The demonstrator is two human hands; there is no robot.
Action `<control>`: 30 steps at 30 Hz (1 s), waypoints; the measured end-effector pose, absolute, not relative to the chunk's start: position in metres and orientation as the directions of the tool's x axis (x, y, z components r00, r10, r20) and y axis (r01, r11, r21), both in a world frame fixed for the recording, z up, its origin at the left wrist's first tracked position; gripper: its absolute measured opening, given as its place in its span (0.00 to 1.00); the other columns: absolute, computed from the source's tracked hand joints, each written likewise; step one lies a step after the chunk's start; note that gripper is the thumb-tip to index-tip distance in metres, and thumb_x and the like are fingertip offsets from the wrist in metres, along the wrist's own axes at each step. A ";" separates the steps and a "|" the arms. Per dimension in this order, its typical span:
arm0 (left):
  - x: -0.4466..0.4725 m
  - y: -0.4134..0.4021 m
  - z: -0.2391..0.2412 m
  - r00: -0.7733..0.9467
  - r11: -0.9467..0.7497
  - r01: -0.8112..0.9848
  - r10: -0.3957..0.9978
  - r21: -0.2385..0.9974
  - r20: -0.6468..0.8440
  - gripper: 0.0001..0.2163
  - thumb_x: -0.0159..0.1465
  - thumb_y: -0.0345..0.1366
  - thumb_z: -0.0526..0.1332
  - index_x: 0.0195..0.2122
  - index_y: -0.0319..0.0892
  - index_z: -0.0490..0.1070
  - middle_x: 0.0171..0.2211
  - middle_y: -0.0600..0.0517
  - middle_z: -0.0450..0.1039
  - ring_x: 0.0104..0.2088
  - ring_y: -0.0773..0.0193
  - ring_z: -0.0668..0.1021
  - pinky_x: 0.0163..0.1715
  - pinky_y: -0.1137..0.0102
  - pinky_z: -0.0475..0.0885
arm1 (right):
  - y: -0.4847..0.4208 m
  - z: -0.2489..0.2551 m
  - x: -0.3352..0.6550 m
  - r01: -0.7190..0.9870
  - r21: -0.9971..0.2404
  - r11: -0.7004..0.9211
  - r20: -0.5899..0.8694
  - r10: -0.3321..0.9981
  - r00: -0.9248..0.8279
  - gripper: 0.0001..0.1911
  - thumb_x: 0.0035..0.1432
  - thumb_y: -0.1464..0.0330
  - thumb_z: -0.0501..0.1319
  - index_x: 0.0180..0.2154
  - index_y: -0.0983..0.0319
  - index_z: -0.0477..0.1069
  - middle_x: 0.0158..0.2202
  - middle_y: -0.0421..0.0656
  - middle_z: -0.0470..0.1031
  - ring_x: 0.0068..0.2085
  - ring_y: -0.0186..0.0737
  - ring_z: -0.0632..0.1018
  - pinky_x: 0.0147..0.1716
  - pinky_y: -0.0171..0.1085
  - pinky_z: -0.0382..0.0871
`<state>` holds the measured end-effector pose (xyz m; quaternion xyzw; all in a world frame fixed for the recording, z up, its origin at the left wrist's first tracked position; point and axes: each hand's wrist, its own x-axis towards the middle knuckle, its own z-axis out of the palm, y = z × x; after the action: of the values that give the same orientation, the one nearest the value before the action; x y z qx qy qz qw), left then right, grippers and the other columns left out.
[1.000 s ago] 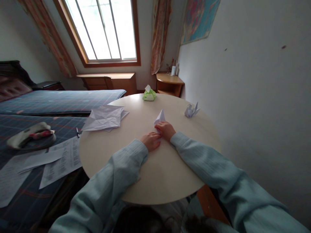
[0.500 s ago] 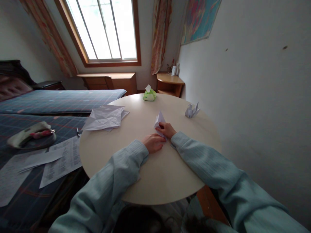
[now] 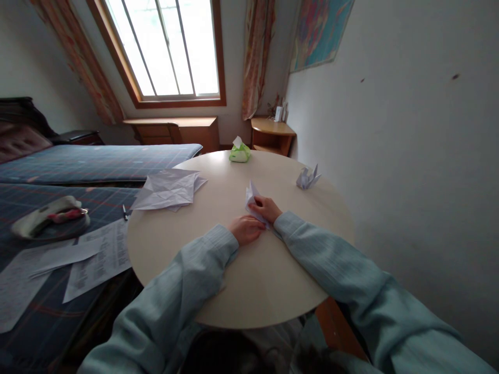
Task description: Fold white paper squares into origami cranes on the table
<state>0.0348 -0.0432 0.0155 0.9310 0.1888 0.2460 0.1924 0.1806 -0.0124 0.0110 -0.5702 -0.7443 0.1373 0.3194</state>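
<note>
A piece of folded white paper (image 3: 251, 194) stands partly upright near the middle of the round table (image 3: 249, 280). My right hand (image 3: 267, 209) is closed around its middle, thumb and fingers pinching the folds. Closer to me, my left hand (image 3: 247, 229) has its fingertips pressed on the lower end of the same paper, which shows as a small tip beside them. The hands nearly touch, and much of the paper is hidden under them. To the right, a finished-looking origami crane (image 3: 307, 178) of white paper sits on the table.
Creased white sheets (image 3: 171, 189) lie at the table's left edge. A green tissue pack (image 3: 239, 152) stands at the far edge. On the bed to the left are printed papers (image 3: 99, 254), a pen (image 3: 125, 212) and a pale pouch-like item (image 3: 49, 217). A wall (image 3: 409, 171) runs along the right.
The folded paper has turned slightly, its upper point shifting left and narrowing. My right hand has moved a little left with it; my left hand stays nearly where it was.
</note>
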 end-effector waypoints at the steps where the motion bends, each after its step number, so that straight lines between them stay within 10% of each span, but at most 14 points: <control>1: 0.035 -0.043 0.016 0.808 -0.856 0.252 0.442 0.450 0.389 0.11 0.50 0.27 0.54 0.33 0.40 0.71 0.35 0.51 0.73 0.39 0.66 0.72 0.43 0.71 0.66 | -0.013 0.011 0.181 0.770 -0.556 0.312 0.324 0.935 -0.145 0.11 0.47 0.65 0.53 0.21 0.66 0.64 0.19 0.37 0.65 0.21 0.27 0.61 0.21 0.28 0.52; 30: 0.037 -0.043 0.015 0.798 -0.857 0.230 0.437 0.460 0.416 0.11 0.50 0.26 0.53 0.32 0.40 0.72 0.33 0.52 0.74 0.38 0.66 0.72 0.43 0.71 0.67 | 0.002 -0.006 0.188 0.514 -0.808 0.287 0.287 0.954 -0.081 0.13 0.42 0.69 0.57 0.34 0.65 0.65 0.27 0.39 0.70 0.27 0.30 0.69 0.28 0.30 0.62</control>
<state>0.0365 -0.0432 0.0148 0.9273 0.1799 0.2623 0.1974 0.1883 0.0021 -0.0063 -0.5352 -0.6860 0.2647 0.4159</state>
